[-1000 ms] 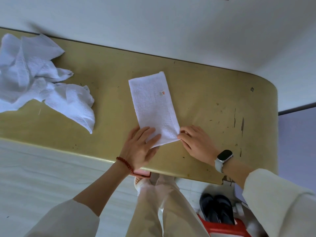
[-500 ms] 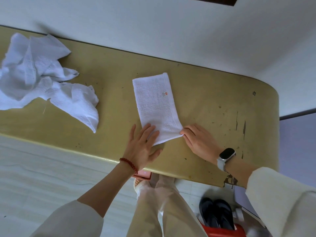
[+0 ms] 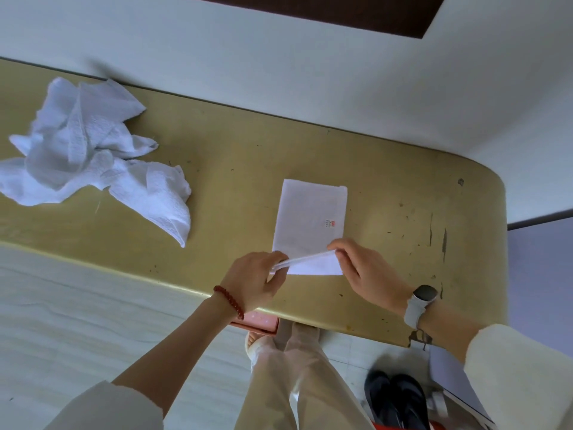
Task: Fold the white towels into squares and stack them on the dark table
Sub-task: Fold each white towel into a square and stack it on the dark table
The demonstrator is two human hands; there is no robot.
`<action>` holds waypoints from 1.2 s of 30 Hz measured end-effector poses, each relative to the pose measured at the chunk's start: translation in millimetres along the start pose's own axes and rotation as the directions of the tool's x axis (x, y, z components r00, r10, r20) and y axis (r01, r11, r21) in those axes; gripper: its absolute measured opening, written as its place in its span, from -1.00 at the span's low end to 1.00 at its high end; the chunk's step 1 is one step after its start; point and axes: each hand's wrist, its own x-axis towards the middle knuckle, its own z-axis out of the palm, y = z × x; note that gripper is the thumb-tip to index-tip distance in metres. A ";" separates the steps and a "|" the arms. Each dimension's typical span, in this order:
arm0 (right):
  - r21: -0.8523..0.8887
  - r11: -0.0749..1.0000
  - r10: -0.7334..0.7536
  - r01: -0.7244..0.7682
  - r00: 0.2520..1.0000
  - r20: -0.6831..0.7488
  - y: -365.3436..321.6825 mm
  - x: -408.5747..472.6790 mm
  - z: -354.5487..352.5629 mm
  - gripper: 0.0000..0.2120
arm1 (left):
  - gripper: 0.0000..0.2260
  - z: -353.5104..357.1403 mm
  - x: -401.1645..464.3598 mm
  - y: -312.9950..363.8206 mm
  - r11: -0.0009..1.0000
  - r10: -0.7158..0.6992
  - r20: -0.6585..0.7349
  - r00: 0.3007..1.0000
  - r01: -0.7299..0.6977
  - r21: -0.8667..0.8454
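- A folded white towel [image 3: 310, 218] lies flat on the yellowish surface [image 3: 387, 187], just right of the frame's centre, its long side running away from the person.
- A small red mark [image 3: 331, 224] shows on the towel's top face, toward its right edge.
- The left hand [image 3: 251, 282], low in the frame's centre, pinches the towel's near left corner between thumb and fingers.
- The right hand [image 3: 369, 271], just right of it, pinches the near right corner with its fingertips.
- Between the two hands the near edge of the towel is lifted off the surface and stretched into a taut strip; the rest of the towel lies flat.
- A red bead bracelet [image 3: 229, 301] circles the left wrist; a watch with a pale strap [image 3: 420, 304] sits on the right wrist.
- A heap of crumpled white towels [image 3: 93, 156] rests on the surface in the upper left of the frame, well apart from the folded one.
- Dark marks and scratches dot the surface at the right end.
- A pair of dark shoes [image 3: 397, 398] stands on the floor at the lower right.
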 end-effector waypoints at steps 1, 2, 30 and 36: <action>0.105 0.991 0.087 -0.083 0.996 -0.030 -1.9 3.4 -0.1 -0.78 | -0.69 -3.8 2.6 2.3 0.986 -0.117 0.001 0.993 0.117 -0.118; 0.204 0.966 0.176 -0.161 0.983 -0.058 -3.6 9.3 -0.6 -0.80 | -0.71 -7.5 8.3 4.4 0.949 -0.222 0.013 0.975 0.220 -0.226; 0.233 0.822 0.570 -0.520 0.748 -0.341 41.1 104.7 14.9 -0.84 | -0.72 1.7 133.7 -18.8 0.760 -0.649 -0.084 0.756 0.650 -0.016; 0.238 0.791 0.611 -0.563 0.714 -0.341 42.6 109.8 12.4 -0.86 | -0.77 0.5 140.4 -22.0 0.726 -0.683 -0.065 0.728 0.686 0.049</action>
